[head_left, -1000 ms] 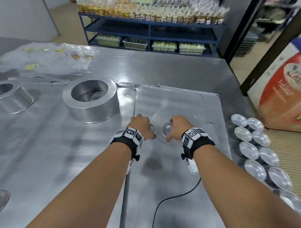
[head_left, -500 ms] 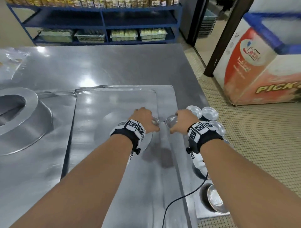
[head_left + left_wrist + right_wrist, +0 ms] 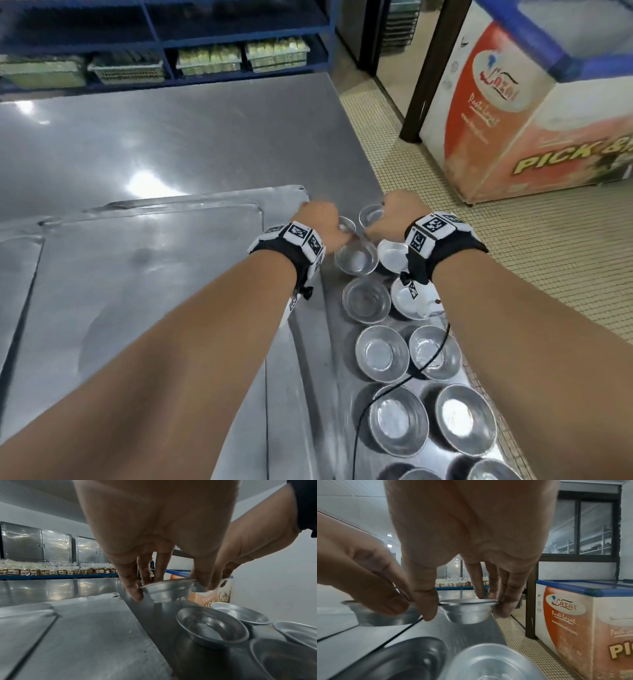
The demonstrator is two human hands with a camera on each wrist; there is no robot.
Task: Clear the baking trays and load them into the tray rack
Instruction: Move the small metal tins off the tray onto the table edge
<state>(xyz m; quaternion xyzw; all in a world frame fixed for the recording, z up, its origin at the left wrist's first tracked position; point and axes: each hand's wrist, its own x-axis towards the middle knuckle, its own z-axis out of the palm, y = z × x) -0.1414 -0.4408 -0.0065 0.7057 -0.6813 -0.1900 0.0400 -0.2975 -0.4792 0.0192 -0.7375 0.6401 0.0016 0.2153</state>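
Observation:
Two flat steel baking trays (image 3: 137, 274) lie overlapped on the steel table (image 3: 188, 137). My left hand (image 3: 337, 228) pinches a small metal tart cup (image 3: 346, 224) by its rim, low over the table near the tray's right edge. The left wrist view shows that cup (image 3: 167, 592) between thumb and fingers of the left hand (image 3: 169, 586). Right beside it, my right hand (image 3: 375, 219) pinches a second cup (image 3: 370, 216), seen from the right wrist as a cup (image 3: 467, 612) held in the right hand (image 3: 465, 605). Both sit at the far end of two rows of several like cups (image 3: 382, 353).
The rows of cups run along the table's right edge, and beyond it lies tiled floor (image 3: 496, 257). A red and white chest freezer (image 3: 513, 120) stands to the right. Blue shelving (image 3: 171, 44) with baskets is behind the table. A black cable (image 3: 394, 385) trails over the cups.
Both hands have carried their cups rightward, off the middle of the flat tray to the far end of the cup rows at the table's right edge. My view has swung right with them.

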